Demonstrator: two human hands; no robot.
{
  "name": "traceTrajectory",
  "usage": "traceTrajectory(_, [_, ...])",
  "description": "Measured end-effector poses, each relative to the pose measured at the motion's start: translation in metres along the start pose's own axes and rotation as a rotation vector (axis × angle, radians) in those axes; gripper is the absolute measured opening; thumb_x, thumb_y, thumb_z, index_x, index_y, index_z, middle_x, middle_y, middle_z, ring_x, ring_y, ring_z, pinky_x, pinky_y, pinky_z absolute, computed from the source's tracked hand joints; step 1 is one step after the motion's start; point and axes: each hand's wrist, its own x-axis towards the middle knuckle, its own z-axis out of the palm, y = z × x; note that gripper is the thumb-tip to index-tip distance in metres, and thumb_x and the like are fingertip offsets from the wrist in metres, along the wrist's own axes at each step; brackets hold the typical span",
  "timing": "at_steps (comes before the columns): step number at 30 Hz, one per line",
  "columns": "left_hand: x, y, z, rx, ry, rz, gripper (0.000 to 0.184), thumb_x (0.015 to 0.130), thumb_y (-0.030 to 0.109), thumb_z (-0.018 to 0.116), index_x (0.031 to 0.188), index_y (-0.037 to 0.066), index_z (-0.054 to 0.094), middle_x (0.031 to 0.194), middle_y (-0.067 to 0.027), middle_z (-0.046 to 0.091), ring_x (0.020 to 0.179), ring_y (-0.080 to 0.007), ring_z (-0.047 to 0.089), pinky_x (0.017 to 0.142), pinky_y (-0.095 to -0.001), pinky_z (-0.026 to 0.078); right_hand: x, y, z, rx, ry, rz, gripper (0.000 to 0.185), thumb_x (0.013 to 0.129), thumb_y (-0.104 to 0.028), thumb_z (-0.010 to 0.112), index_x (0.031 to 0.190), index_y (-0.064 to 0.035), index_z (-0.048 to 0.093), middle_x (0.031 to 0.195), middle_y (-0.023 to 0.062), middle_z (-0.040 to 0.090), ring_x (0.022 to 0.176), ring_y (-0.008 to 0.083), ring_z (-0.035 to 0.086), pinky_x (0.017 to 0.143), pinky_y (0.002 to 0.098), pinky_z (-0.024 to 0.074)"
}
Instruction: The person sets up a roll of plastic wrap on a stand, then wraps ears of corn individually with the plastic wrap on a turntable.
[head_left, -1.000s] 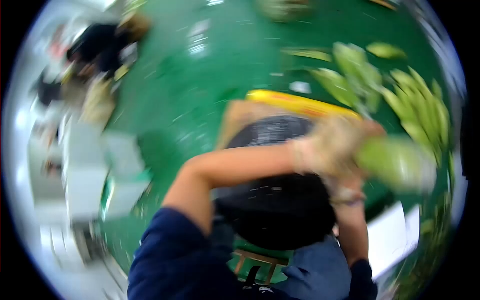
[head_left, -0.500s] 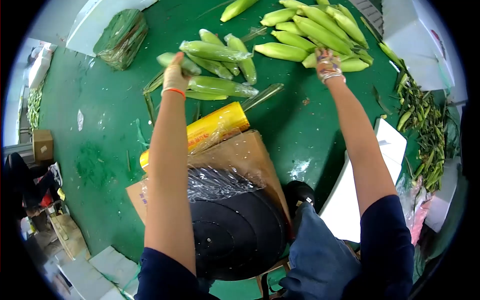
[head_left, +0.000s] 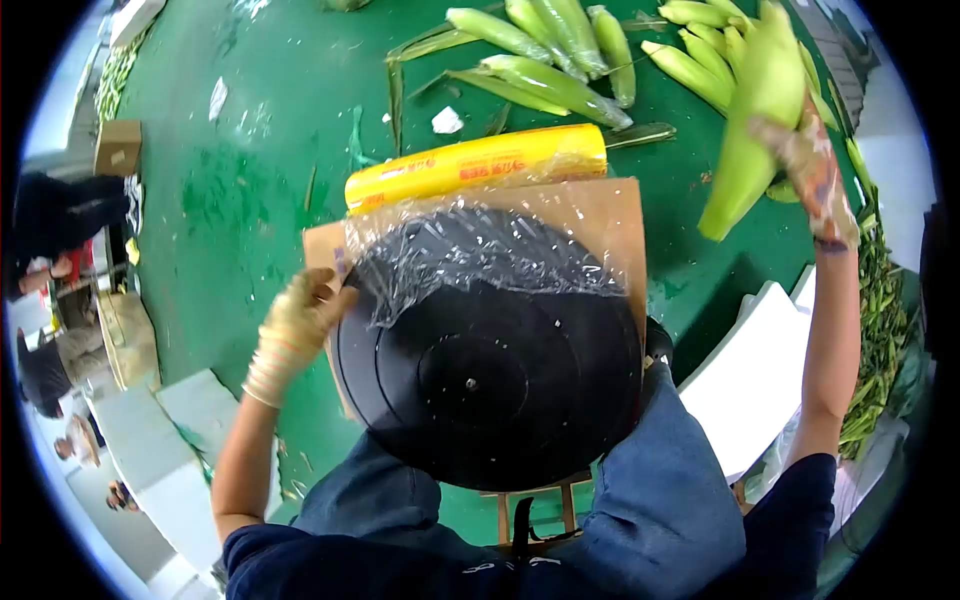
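My right hand (head_left: pixel 822 180), in a patterned glove, grips a green ear of corn (head_left: pixel 752 125) above the floor at the upper right. At the left edge of a round black disc (head_left: pixel 480 370), my gloved left hand (head_left: pixel 300 322) has its fingers curled close to clear film (head_left: pixel 470 250); whether it pinches the film is hard to tell. The film lies wrinkled over the disc's far part and a cardboard sheet (head_left: pixel 622 215). Behind the cardboard rests a yellow film roll (head_left: pixel 480 165). Wrapped corn (head_left: pixel 560 88) lies beyond the roll.
Loose corn (head_left: pixel 690 72) is piled at the upper right. White foam pieces (head_left: pixel 745 380) lie right of my legs, near husks (head_left: pixel 872 350). Foam boxes (head_left: pixel 165 470) and a cardboard box (head_left: pixel 118 148) stand at the left. Other people are at the far left.
My left hand has let go of a wrapped ear and come back to the disc's left edge. My right hand has lifted an ear from the pile. The view has shifted.
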Motion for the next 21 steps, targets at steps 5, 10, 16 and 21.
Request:
traceTrajectory(5, [-0.045,0.019,0.048,0.519,0.396,0.411,0.07,0.065,0.037,0.086,0.115,0.001,0.052,0.106,-0.0181,0.06,0.091,-0.0336,0.063,0.081,-0.0409,0.051,-0.013,-0.11,0.162,-0.433,-0.289,-0.564,0.08,0.069,-0.016,0.078,0.138,-0.0068,0.038,0.127,0.0193,0.049,0.118,0.0328,0.053,0.098,0.0407,0.0458])
traceTrajectory(10, [-0.032,0.008,0.078,0.564,0.55,0.356,0.028,0.091,0.026,0.059,0.074,0.004,0.054,0.062,-0.0125,0.059,0.057,-0.0285,0.062,0.055,-0.0391,0.05,-0.032,-0.106,0.241,-0.672,-0.356,-0.57,0.074,0.076,-0.02,0.072,0.14,-0.0037,0.038,0.127,0.0207,0.046,0.117,0.0401,0.046,0.099,0.0466,0.0387])
traceTrajectory(16, [-0.065,0.028,0.028,-1.157,0.1,0.157,0.028,0.094,0.022,0.05,0.072,0.005,0.053,0.072,-0.0099,0.062,0.069,-0.02,0.061,0.066,-0.0286,0.048,-0.077,-0.1,0.25,-0.612,-0.451,-0.694,0.073,0.075,-0.033,0.071,0.138,-0.0073,0.044,0.125,0.0162,0.05,0.115,0.0327,0.05,0.094,0.0446,0.0436])
traceTrajectory(21, [-0.019,0.035,0.066,-0.194,0.428,0.742,0.04,0.088,0.032,0.067,0.116,0.003,0.062,0.108,-0.0137,0.064,0.1,-0.0277,0.062,0.085,-0.0355,0.048,-0.043,-0.096,0.239,-0.39,-0.522,-0.603,0.066,0.084,-0.044,0.06,0.135,-0.0045,0.046,0.127,0.0172,0.052,0.123,0.0332,0.045,0.103,0.0422,0.0358])
